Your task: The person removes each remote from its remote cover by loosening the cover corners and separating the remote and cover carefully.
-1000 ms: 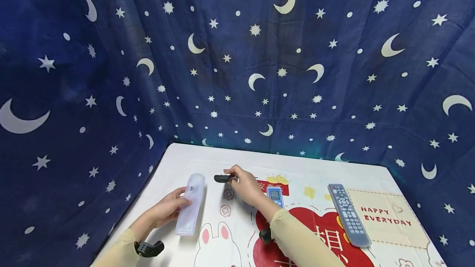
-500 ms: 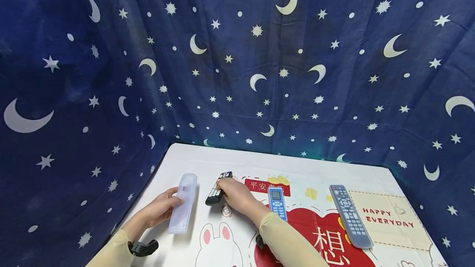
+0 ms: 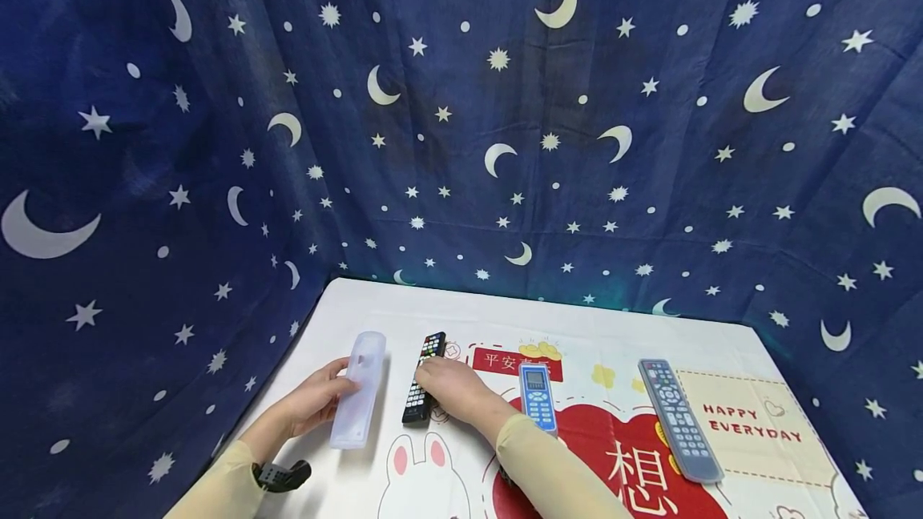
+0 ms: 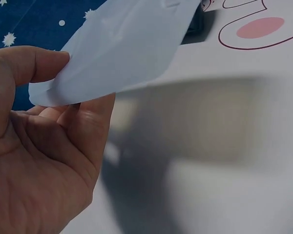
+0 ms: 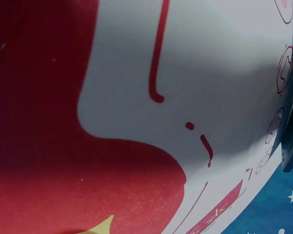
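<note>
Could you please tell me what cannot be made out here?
Head view: middle of the black remote, hidden by the right hand.
Head view: labels on the grey remote, too small.
Left wrist view: end of the translucent case, cut off by the top edge.

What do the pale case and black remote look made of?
Pale case: matte, translucent plastic or silicone, can't tell which; it casts a fainter shadow than the left hand.
Black remote: probably hard plastic, from its straight, crisp edges; finish unclear.
</note>
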Demonstrator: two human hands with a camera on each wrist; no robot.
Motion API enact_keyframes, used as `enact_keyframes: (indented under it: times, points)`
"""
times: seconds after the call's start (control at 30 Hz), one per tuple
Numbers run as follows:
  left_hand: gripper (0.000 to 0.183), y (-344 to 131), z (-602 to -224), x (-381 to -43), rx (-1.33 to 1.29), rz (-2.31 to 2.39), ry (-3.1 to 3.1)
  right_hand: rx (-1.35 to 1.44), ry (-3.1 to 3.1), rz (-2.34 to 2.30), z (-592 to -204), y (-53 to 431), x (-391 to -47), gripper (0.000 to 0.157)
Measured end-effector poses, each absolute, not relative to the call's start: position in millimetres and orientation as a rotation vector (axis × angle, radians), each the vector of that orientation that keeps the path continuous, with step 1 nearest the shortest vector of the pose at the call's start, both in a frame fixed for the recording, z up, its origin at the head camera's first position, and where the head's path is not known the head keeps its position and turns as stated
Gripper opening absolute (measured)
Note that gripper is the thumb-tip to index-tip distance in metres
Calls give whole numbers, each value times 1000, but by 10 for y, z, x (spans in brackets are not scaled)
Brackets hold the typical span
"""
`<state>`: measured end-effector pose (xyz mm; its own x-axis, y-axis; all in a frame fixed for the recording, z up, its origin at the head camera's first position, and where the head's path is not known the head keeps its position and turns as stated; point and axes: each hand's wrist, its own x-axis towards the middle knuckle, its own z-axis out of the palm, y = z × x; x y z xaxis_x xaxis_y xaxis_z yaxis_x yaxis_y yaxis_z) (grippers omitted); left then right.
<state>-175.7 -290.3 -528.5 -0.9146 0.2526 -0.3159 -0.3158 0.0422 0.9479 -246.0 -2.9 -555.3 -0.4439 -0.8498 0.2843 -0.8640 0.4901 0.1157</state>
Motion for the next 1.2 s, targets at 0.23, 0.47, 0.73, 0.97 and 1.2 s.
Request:
enact_keyframes:
  times: [0.23, 0.47, 0.73, 0.97, 1.2]
  points:
    - [73, -2876, -5301, -1878, -61, 1917, 1978, 1453, -2434, 50, -5574, -16, -2467, 23]
    - [74, -2816, -5269, -2001, -146, 1915, 2042, 1448, -2499, 87, -5585, 29, -2470, 21]
    - [75, -2783, -5270, -2053, -153, 1910, 2046, 1443, -2576, 71, -5573, 60, -2462, 23]
    - [69, -2763, -5304, -2107, -154, 1861, 2116, 1408, -2667, 143, -5533, 74, -2441, 20]
    - [66, -2734, -5349, -2170, -191, 1762, 2235, 1385, -2690, 336, -5323, 272, -2353, 18]
